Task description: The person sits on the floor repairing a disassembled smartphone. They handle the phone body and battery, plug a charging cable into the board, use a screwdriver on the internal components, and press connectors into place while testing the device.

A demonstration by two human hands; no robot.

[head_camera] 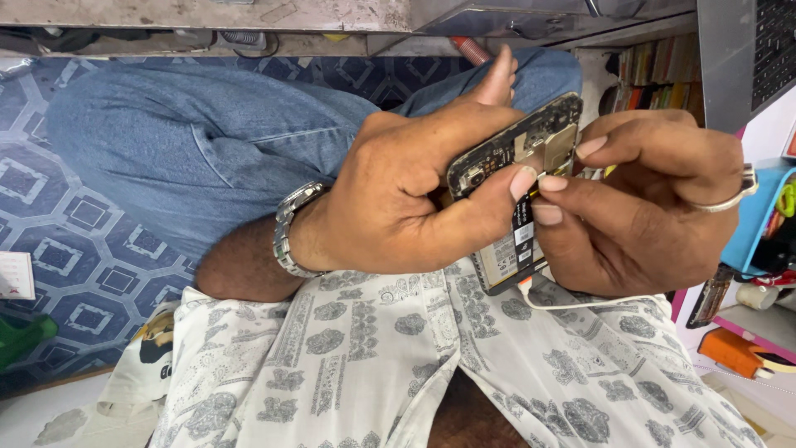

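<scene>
An opened phone [516, 148] with its back cover off shows a dark circuit board, a gold shield and a battery [504, 259] with labels. My left hand [398, 195], with a metal bracelet [290, 228] on the wrist, grips the phone from the left, its thumb pressed on the board. My right hand [647, 203], wearing a silver ring [734, 199], pinches with thumb and fingertips at the phone's middle edge; what lies between the fingertips is hidden. A white cable [580, 302] runs from the phone's lower end. Both hands are held over my lap.
My blue jeans [207, 141] and white patterned shirt [365, 357] fill the middle. A blue patterned floor [75, 232] lies at the left. On the right are a laptop [746, 50], a shelf of books [655, 83], a blue box [756, 217], a tape roll [756, 295] and an orange tool [734, 353].
</scene>
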